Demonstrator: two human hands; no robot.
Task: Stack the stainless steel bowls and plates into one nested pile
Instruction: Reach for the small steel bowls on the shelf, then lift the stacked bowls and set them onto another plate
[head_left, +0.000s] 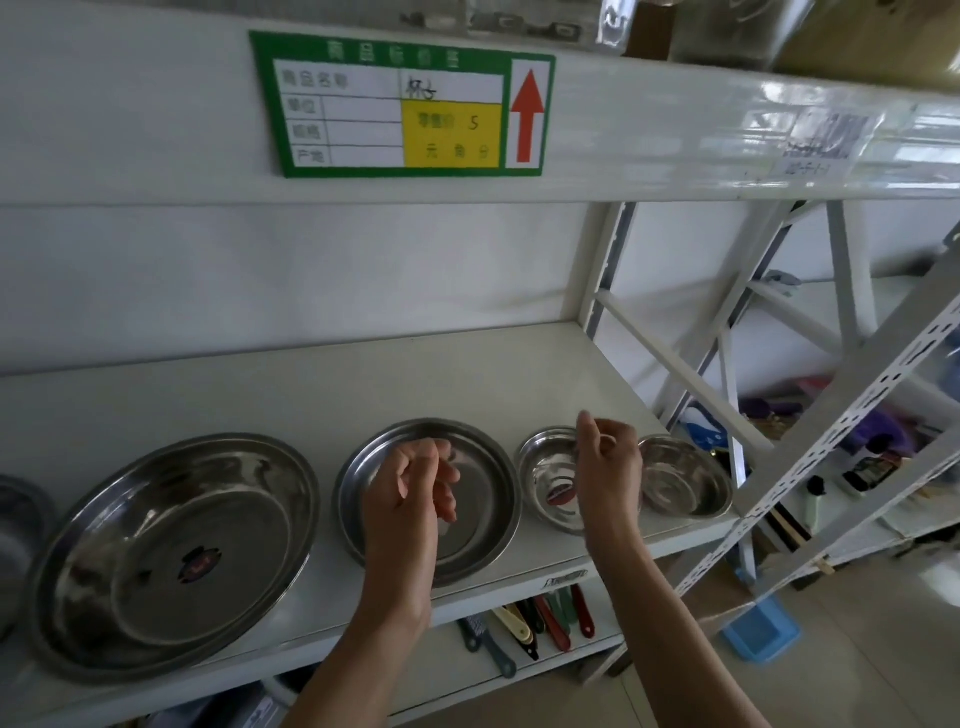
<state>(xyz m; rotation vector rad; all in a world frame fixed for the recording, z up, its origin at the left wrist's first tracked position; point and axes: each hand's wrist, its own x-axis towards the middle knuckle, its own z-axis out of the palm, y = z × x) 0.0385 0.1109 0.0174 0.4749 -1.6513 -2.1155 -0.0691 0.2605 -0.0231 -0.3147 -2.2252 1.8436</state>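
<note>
White metal shelving fills the view, and the steel ware lies in a row on one shelf (519, 374) under a beam carrying a green-bordered price tag (402, 104). Farthest left of the full pieces is the large plate (171, 551), a dark red and black sticker at its centre, its print too small to read. Beside it, apart, sits the medium plate (483, 499). Next comes a small bowl (545, 478) with a reddish sticker inside, then a second small bowl (685, 480) just beside it at the shelf's right end. A sliver of another steel piece (15, 525) shows at the left edge.

Both hands are raised over the row and hold nothing. The left hand (410, 493) hovers above the medium plate, fingers (441, 467) loosely curled and empty. The right hand (608, 467) is in front of the gap between the two small bowls, fingers (589, 431) bent inward and empty; whether it touches either rim cannot be told.

The tag has a red arrow pointing up, a yellow box with a handwritten "5", and Chinese print too blurred to read. Utensils with coloured handles (530, 621) lie on the shelf below.
</note>
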